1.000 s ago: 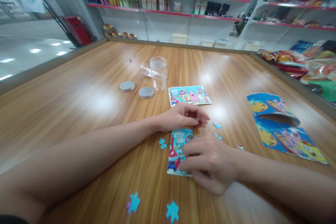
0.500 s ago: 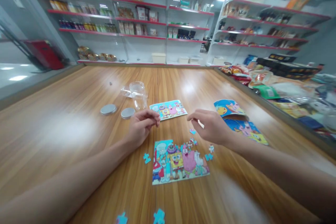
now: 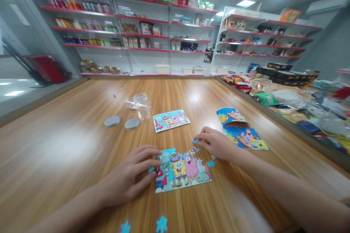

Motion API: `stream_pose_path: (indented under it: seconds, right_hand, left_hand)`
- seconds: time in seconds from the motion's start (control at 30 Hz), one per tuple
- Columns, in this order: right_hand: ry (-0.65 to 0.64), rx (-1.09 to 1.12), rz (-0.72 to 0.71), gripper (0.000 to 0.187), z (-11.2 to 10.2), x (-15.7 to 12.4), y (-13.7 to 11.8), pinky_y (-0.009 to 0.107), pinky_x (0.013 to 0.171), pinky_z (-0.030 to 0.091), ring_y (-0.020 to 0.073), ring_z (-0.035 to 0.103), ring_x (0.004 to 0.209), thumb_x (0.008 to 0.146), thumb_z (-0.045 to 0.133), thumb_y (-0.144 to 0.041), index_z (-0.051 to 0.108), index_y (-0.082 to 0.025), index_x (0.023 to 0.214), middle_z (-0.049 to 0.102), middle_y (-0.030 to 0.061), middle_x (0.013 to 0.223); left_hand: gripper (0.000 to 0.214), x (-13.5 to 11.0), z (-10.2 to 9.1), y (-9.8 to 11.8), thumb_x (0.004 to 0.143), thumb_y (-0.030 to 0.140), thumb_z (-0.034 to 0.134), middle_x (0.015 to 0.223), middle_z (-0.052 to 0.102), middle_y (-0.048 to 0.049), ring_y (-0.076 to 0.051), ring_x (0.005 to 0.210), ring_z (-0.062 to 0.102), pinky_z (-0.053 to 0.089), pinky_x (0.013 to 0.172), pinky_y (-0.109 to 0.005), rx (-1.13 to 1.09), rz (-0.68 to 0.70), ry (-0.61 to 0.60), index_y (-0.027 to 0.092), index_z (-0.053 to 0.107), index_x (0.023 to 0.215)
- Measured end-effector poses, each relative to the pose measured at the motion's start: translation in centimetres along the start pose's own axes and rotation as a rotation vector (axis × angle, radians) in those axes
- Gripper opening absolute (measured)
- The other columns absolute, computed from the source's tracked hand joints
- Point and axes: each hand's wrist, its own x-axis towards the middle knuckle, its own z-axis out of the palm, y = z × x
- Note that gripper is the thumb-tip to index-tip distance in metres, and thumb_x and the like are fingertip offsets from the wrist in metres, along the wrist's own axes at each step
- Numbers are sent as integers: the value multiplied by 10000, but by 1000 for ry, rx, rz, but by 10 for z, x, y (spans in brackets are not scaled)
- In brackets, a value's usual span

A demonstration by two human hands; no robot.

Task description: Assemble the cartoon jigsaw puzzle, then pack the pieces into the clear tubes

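A cartoon jigsaw puzzle [image 3: 182, 173] lies partly assembled in front of me, with a ragged gap along its upper edge. Stretched, parted fingers of my left hand [image 3: 133, 171] rest at the puzzle's left edge, over part of a loose blue piece [image 3: 151, 169]. Past the upper right corner, my right hand [image 3: 214, 142] has its thumb and fingertips closed on a small blue puzzle piece [image 3: 194, 141]. Several loose pieces lie about the puzzle, one blue piece [image 3: 211, 164] at its right side and another [image 3: 162, 224] nearer me. The picture card [image 3: 171, 120] lies beyond the puzzle.
Two round silver lids [image 3: 132, 124] and clear plastic containers [image 3: 142, 105] sit at the left beyond my hands. A folded blue cartoon sheet [image 3: 246, 136] lies at the right. Packaged goods [image 3: 266, 98] are heaped past the table's right edge; stocked shelves [image 3: 144, 36] stand behind.
My left hand has come down and toward me onto the puzzle's left edge, its fingers spreading. My right hand has lowered to the blue piece and taken it between its fingertips. The view has tilted upward.
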Motion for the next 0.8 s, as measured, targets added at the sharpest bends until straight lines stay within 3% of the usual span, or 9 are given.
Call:
stream_pose_path:
  seconds: [0.17,0.33,0.53,0.67,0.8]
  right_hand:
    - [-1,18,-67,233,-7,-4,-6,316,804,486,177,629,878,972,588,-303,731,-229,1141,639,69,991]
    - [-103,70,-173,236,-6,-4,-14,304,813,492,175,623,917,946,641,-327,743,-261,1149,621,67,1028]
    - [-58,-14,-146,175,-4,-4,-12,308,791,481,178,616,891,938,637,-260,761,-240,1059,611,60,985]
    - [-85,-20,-229,264,-2,-6,-11,302,761,472,170,613,892,987,558,-249,727,-292,1185,609,73,1045]
    - [-91,-22,-250,223,-2,-7,-13,304,757,470,171,611,883,983,578,-289,755,-280,1119,613,79,1042]
  left_hand:
    - [409,3,4,-5,955,172,536,1430,535,-90,-262,1386,454,453,1126,-486,83,45,-100,269,559,1352]
    - [416,-1,6,-11,955,153,523,1442,526,-90,-253,1371,476,473,1107,-467,89,58,-88,271,557,1352]
    - [381,-1,5,-11,942,130,526,1423,538,-92,-255,1359,489,483,1096,-464,53,48,-71,261,595,1294]
    - [360,-2,5,-11,937,127,531,1418,537,-85,-252,1365,482,475,1104,-467,23,36,-77,267,610,1260]
    - [355,-1,5,-10,931,121,535,1414,538,-87,-253,1366,482,471,1107,-464,10,31,-74,264,619,1245]
